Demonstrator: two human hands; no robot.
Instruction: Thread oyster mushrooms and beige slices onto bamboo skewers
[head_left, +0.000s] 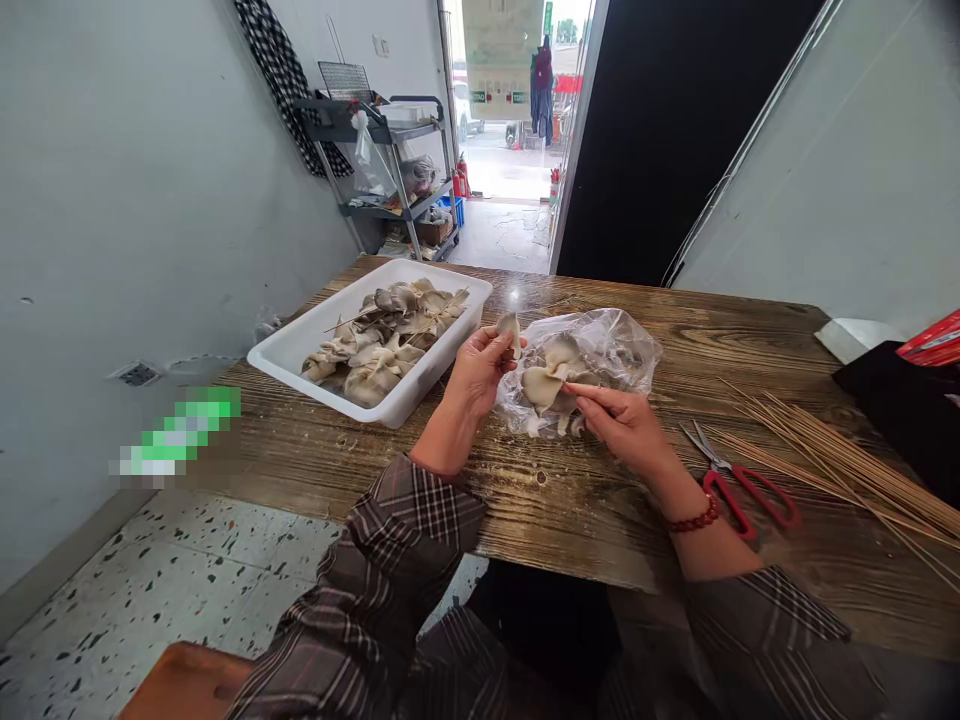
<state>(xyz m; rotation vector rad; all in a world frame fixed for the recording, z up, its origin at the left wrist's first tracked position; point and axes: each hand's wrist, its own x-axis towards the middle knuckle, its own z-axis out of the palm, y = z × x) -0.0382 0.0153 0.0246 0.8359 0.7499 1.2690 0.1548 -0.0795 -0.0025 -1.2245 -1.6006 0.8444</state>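
Note:
My left hand (478, 368) is closed on a small piece of oyster mushroom (511, 332), held up between thumb and fingers. Close by on the right, my right hand (628, 425) pinches a larger oyster mushroom (546, 388) at its edge; the exact grip is partly hidden by the fingers. This mushroom is over a clear plastic bag (626, 345) lying on the table, with more mushroom pieces in and around it. To the left, a white plastic tray (437, 378) holds a heap of oyster mushrooms (375, 352), with thin skewers among them.
Red-handled scissors (721, 464) lie on the wooden table (540, 510), right of my right forearm. Beside them is a spread bundle of bamboo skewers (862, 462). A black item with a red packet (934, 340) is at the right edge. Beyond the table stands a shelf cart (397, 130).

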